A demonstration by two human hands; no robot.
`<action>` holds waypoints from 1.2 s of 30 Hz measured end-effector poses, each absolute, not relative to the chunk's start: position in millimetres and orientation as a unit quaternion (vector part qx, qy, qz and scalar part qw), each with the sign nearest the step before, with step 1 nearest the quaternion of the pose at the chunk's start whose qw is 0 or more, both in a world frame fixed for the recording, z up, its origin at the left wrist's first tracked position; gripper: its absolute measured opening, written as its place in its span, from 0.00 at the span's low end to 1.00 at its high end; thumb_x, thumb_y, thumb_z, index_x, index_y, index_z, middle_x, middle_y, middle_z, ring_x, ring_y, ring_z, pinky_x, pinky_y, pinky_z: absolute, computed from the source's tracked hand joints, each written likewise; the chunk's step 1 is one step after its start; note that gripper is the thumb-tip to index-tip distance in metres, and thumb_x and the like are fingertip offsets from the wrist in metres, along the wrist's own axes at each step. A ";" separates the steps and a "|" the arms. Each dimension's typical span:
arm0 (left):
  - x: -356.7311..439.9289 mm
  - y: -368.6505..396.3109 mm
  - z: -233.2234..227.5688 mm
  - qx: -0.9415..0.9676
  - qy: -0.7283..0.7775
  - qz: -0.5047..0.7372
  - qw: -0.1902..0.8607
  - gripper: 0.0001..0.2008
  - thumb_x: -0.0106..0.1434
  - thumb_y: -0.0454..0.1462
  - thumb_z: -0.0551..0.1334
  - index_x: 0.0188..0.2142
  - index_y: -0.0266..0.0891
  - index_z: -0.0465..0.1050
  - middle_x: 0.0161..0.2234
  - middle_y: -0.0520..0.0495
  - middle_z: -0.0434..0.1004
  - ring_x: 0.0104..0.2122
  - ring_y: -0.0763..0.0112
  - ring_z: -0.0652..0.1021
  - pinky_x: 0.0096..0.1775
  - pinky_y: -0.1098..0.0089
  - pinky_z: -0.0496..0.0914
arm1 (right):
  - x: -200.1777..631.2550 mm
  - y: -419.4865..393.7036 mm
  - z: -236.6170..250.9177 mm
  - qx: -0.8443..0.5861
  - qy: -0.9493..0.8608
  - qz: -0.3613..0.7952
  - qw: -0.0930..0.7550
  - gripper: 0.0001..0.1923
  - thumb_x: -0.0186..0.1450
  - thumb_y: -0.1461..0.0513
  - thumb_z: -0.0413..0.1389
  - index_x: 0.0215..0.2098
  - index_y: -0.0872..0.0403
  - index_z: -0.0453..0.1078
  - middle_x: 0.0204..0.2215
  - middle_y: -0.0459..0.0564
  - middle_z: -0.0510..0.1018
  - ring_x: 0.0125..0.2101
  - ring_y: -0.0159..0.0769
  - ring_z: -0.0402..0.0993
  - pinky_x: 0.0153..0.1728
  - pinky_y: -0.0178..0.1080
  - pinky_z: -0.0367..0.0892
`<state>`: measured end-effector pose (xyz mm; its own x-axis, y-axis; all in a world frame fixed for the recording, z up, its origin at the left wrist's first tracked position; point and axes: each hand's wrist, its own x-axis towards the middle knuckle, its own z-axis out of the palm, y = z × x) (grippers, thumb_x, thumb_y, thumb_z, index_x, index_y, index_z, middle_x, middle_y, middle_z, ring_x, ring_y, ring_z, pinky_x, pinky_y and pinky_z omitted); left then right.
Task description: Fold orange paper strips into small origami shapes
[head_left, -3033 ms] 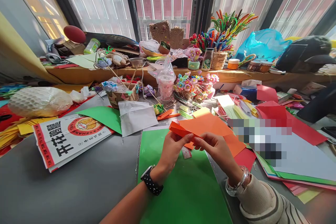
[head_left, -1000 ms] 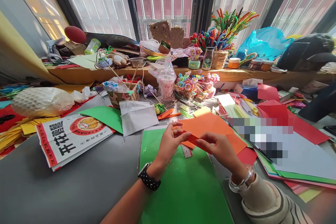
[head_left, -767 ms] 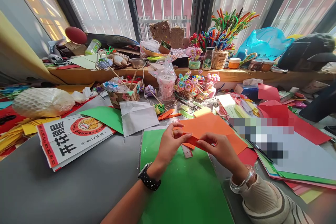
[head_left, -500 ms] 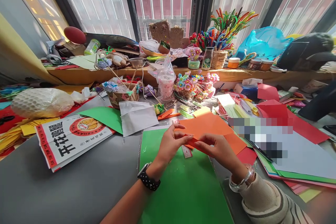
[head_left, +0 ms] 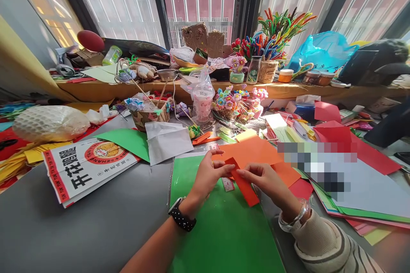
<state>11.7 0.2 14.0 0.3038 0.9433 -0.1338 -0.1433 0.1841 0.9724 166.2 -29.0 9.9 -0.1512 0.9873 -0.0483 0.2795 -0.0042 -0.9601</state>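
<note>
Between my two hands is a narrow folded strip of orange paper, slanting down to the right above a green mat. My left hand pinches its upper end between thumb and fingers. On the strip's right edge, the thumb and forefinger of my right hand are closed. Larger orange paper sheets lie just behind my hands. A small ruler with a red-and-white pattern shows partly beneath the strip and fingers.
To the left lie a printed paper bag, a green sheet and a white sheet. A pink drink cup and a basket of crafted flowers stand behind. Stacked coloured paper covers the right side.
The orange strip has turned in my fingers, so its long flat side now shows and its lower end points toward me. My hands stay in nearly the same place.
</note>
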 end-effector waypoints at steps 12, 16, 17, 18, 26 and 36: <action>13.5 -2.6 11.2 0.552 0.382 0.364 0.646 0.22 0.46 0.38 0.64 0.38 0.37 0.56 0.17 0.57 0.66 0.20 0.74 0.72 0.26 0.73 0.66 | 161.9 -33.3 13.1 -0.541 -0.608 0.382 0.437 0.13 0.56 0.55 0.51 0.22 0.56 0.65 0.20 0.45 0.69 0.24 0.31 0.64 0.25 0.33 0.59; 14.2 -3.1 12.7 0.545 0.393 0.417 0.612 0.20 0.48 0.39 0.63 0.37 0.38 0.55 0.20 0.55 0.68 0.22 0.75 0.72 0.28 0.73 0.66 | 161.0 -32.5 9.6 -0.543 -0.600 0.370 0.457 0.14 0.58 0.55 0.49 0.20 0.55 0.59 0.17 0.41 0.61 0.20 0.27 0.58 0.20 0.30 0.55; 13.8 -2.8 12.7 0.549 0.392 0.420 0.607 0.20 0.48 0.39 0.63 0.37 0.38 0.55 0.20 0.55 0.68 0.23 0.74 0.72 0.28 0.73 0.66 | 161.3 -31.9 9.0 -0.539 -0.607 0.372 0.450 0.14 0.59 0.55 0.49 0.20 0.55 0.58 0.17 0.40 0.59 0.19 0.26 0.56 0.20 0.30 0.54; 13.2 -2.4 12.7 0.555 0.388 0.419 0.605 0.20 0.48 0.39 0.63 0.37 0.38 0.55 0.21 0.54 0.69 0.23 0.74 0.72 0.28 0.73 0.65 | 161.6 -31.4 8.5 -0.534 -0.617 0.374 0.440 0.14 0.59 0.55 0.48 0.20 0.55 0.58 0.17 0.40 0.59 0.19 0.26 0.55 0.19 0.30 0.53; 8.7 -1.4 14.2 0.564 0.376 0.375 0.633 0.23 0.46 0.40 0.63 0.39 0.37 0.55 0.20 0.54 0.70 0.23 0.72 0.72 0.28 0.72 0.64 | 158.8 -33.7 7.3 -0.518 -0.663 0.337 0.422 0.14 0.61 0.56 0.45 0.22 0.55 0.59 0.17 0.41 0.60 0.19 0.27 0.55 0.19 0.31 0.52; 8.1 -2.9 14.2 0.589 0.370 0.310 0.649 0.24 0.45 0.39 0.64 0.39 0.38 0.55 0.18 0.56 0.66 0.20 0.76 0.69 0.23 0.76 0.62 | 161.1 -31.5 7.5 -0.514 -0.709 0.317 0.364 0.16 0.60 0.55 0.46 0.18 0.54 0.57 0.14 0.40 0.55 0.17 0.26 0.51 0.18 0.31 0.48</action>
<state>8.1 -2.9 14.2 0.5351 0.8369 -0.1148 0.0336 0.1147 0.9928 161.1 -31.5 7.5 -0.2061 0.9599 0.1899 0.4984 0.2700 -0.8239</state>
